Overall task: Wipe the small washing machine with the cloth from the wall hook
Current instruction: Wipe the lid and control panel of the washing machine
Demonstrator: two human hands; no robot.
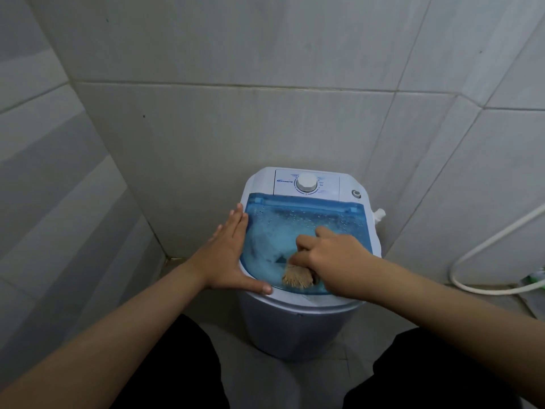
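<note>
A small white washing machine (295,323) stands on the floor in a tiled corner, with a translucent blue lid (295,222) speckled with droplets and a white dial (306,183) on its back panel. My right hand (333,258) presses a tan, shaggy cloth (298,278) onto the near part of the lid; most of the cloth is hidden under the fingers. My left hand (233,255) lies flat with fingers spread on the machine's left rim, holding nothing.
Grey tiled walls close in behind and on both sides of the machine. A white hose (483,246) loops down the right wall to the floor. A white connector (379,215) sticks out at the machine's right side. My dark-clothed legs are below.
</note>
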